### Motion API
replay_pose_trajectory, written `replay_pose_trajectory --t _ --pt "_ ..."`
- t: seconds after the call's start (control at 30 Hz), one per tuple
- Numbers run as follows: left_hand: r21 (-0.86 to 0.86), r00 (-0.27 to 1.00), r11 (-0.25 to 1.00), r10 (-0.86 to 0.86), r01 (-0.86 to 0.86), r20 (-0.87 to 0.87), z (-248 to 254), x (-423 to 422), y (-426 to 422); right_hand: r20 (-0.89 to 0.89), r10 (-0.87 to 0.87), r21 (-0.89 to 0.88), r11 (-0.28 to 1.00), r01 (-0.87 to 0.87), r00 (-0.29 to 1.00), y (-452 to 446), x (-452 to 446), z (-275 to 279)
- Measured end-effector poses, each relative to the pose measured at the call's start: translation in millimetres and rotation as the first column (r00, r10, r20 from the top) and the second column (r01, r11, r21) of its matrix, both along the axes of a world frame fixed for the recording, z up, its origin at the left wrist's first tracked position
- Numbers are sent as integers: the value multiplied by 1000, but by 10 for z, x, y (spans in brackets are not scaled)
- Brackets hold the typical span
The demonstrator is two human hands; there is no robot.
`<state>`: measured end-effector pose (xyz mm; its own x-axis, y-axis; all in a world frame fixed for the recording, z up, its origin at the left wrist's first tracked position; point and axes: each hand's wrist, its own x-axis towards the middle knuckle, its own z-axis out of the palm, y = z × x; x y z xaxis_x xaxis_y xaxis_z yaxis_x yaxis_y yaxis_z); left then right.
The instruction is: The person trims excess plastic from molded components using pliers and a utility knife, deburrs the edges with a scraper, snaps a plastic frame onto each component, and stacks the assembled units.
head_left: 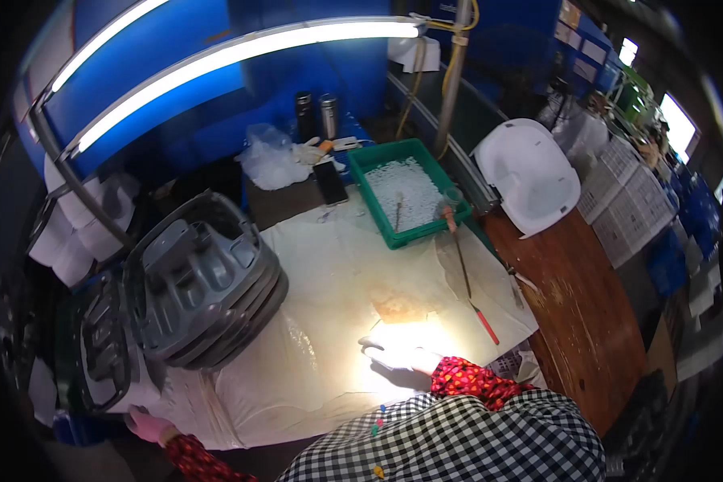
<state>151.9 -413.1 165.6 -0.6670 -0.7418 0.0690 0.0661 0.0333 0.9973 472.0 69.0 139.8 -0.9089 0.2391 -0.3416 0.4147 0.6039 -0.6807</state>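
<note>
My right hand, in a pale glove, is over the white-covered table under a very bright patch of light. Its fingers point left and stand apart, with nothing visible between them; the glare washes out detail. At the table's front left corner is my left hand, in a pink glove. Its fingers look apart and hold nothing that I can make out. Nearest to it is a dark grey moulded frame standing at the left edge. A stack of grey moulded plastic parts sits on the table's left side.
A green tray of white pellets stands at the back. A red-handled tool lies at the right. Beyond are a white plastic seat-like part, a brown wooden board, a phone and a plastic bag. A lit tube lamp hangs overhead.
</note>
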Motion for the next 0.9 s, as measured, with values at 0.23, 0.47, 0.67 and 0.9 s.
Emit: replay_pose_trajectory --t 0.23,0.47,0.67,0.9 --pt "320 752 758 -637 569 170 -638 1573 1974 -386 -848 -314 491 813 363 2501 969 -162" --pt "306 721 734 -669 606 179 -374 2230 2751 -351 -915 -139 -158 978 -198 4635 2080 1049" --pt "98 499 518 -851 850 162 3 2669 3710 -160 -971 -164 -149 975 -175 5138 2411 497" --pt "-80 47 24 -956 996 291 492 3171 4727 -325 -903 -826 126 550 -281 4120 3245 41"
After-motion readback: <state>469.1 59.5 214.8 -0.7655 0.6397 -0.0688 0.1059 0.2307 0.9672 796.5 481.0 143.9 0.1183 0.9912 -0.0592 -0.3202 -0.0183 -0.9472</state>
